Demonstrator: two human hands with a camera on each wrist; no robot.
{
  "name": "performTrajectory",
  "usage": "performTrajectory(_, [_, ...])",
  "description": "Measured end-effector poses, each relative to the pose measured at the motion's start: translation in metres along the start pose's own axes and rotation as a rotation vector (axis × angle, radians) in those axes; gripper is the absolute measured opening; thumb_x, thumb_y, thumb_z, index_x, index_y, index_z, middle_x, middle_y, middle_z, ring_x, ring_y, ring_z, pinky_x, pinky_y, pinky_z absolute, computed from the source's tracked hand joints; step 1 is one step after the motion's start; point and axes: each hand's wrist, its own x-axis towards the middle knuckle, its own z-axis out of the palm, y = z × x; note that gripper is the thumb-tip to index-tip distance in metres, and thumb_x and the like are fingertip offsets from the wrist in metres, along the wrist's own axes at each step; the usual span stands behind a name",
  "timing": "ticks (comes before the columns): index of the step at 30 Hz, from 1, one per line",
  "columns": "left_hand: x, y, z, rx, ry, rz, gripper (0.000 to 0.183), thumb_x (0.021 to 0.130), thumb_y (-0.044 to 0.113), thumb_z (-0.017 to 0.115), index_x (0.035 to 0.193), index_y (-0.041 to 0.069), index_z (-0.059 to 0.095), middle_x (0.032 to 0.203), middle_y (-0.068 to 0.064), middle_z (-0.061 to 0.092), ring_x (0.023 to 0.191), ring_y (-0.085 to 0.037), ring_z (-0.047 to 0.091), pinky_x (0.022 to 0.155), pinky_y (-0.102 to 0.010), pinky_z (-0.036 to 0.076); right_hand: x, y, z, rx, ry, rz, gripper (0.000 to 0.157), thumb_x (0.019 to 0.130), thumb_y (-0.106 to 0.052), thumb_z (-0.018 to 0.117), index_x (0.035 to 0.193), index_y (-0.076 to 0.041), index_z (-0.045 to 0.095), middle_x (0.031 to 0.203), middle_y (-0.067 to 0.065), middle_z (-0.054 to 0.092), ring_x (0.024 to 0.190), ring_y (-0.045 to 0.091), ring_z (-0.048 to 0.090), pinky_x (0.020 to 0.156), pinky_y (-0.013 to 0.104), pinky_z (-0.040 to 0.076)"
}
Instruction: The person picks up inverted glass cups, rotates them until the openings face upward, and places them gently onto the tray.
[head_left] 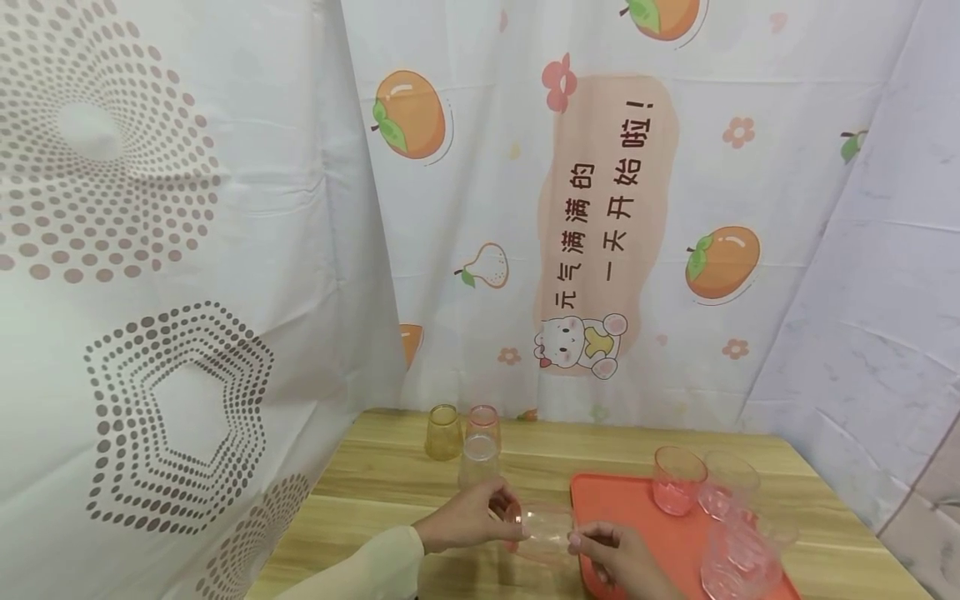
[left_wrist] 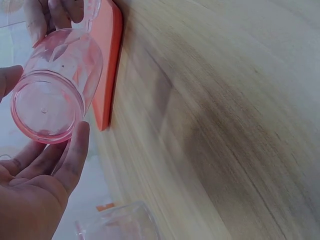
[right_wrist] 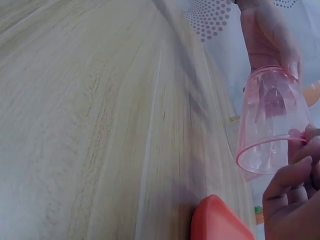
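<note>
A clear pink plastic cup [head_left: 545,533] lies sideways in the air between both hands, over the table's front. My left hand [head_left: 472,518] grips its base end, thumb and fingers around the thick bottom ring, as the left wrist view shows. At the opposite end, my right hand [right_wrist: 295,192] pinches the open rim between thumb and fingers. Just beyond the left hand stands a clear cup [head_left: 480,460], with a pink cup [head_left: 483,421] behind it and a yellow cup [head_left: 443,433] to its left, all narrow end up.
An orange-red tray [head_left: 622,498] lies at the right, partly under the right hand in the head view. On it stand a pink cup [head_left: 677,483] and several clear and pinkish cups [head_left: 738,554] crowded together. Patterned curtains [head_left: 465,208] hang behind and beside the wooden table [head_left: 390,500].
</note>
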Motion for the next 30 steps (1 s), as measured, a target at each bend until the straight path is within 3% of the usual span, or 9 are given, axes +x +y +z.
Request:
performTrajectory(6, [-0.001, -0.004, 0.001, 0.006, -0.029, 0.013, 0.037, 0.085, 0.027, 0.085, 0.114, 0.012, 0.067, 0.1, 0.006, 0.066, 0.091, -0.008, 0.063, 0.079, -0.025, 0.054, -0.003, -0.003, 0.001, -0.054, 0.035, -0.082, 0.036, 0.099, -0.02, 0.07, 0.114, 0.013, 0.067, 0.085, 0.004, 0.069, 0.055, 0.005, 0.044, 0.053, 0.021, 0.041])
performTrajectory(12, [-0.004, -0.003, 0.002, 0.024, -0.082, -0.017, 0.043, 0.083, 0.023, 0.087, 0.118, 0.009, 0.068, 0.101, 0.0, 0.067, 0.09, -0.011, 0.063, 0.08, -0.025, 0.053, -0.005, -0.006, 0.0, -0.165, 0.075, -0.136, 0.031, 0.098, -0.02, 0.071, 0.11, 0.008, 0.071, 0.097, 0.008, 0.073, 0.076, 0.005, 0.06, 0.065, 0.023, 0.048])
performTrajectory(15, [-0.007, -0.005, 0.002, 0.06, -0.093, -0.045, 0.044, 0.083, 0.022, 0.088, 0.118, 0.005, 0.068, 0.101, -0.001, 0.068, 0.089, -0.01, 0.063, 0.079, -0.025, 0.053, -0.006, -0.008, -0.001, -0.204, 0.096, -0.156, 0.028, 0.097, -0.02, 0.072, 0.108, 0.005, 0.072, 0.099, 0.01, 0.073, 0.08, 0.006, 0.061, 0.067, 0.024, 0.049])
performTrajectory(22, [-0.011, -0.013, 0.006, 0.114, -0.113, -0.056, 0.019, 0.087, 0.017, 0.082, 0.099, 0.005, 0.072, 0.086, 0.007, 0.067, 0.077, -0.006, 0.061, 0.069, -0.023, 0.054, -0.007, -0.009, -0.008, -0.259, 0.149, -0.136, 0.027, 0.097, -0.022, 0.072, 0.108, 0.002, 0.072, 0.094, 0.006, 0.072, 0.071, 0.009, 0.056, 0.058, 0.026, 0.046])
performTrajectory(26, [-0.009, -0.015, 0.013, 0.142, -0.12, -0.045, 0.007, 0.09, 0.016, 0.079, 0.089, 0.011, 0.074, 0.08, 0.01, 0.066, 0.072, -0.005, 0.062, 0.066, -0.022, 0.053, -0.007, -0.008, -0.012, -0.265, 0.152, -0.165, 0.026, 0.098, -0.02, 0.071, 0.11, 0.003, 0.072, 0.099, 0.01, 0.073, 0.079, 0.01, 0.063, 0.066, 0.027, 0.052])
performTrajectory(30, [-0.005, -0.014, 0.02, 0.168, -0.118, -0.041, 0.008, 0.091, 0.013, 0.076, 0.083, 0.011, 0.075, 0.076, 0.011, 0.067, 0.065, -0.003, 0.061, 0.062, -0.022, 0.053, -0.007, -0.008, -0.014, -0.27, 0.147, -0.203, 0.023, 0.098, -0.017, 0.071, 0.109, 0.002, 0.072, 0.101, 0.013, 0.073, 0.086, 0.009, 0.067, 0.075, 0.03, 0.056])
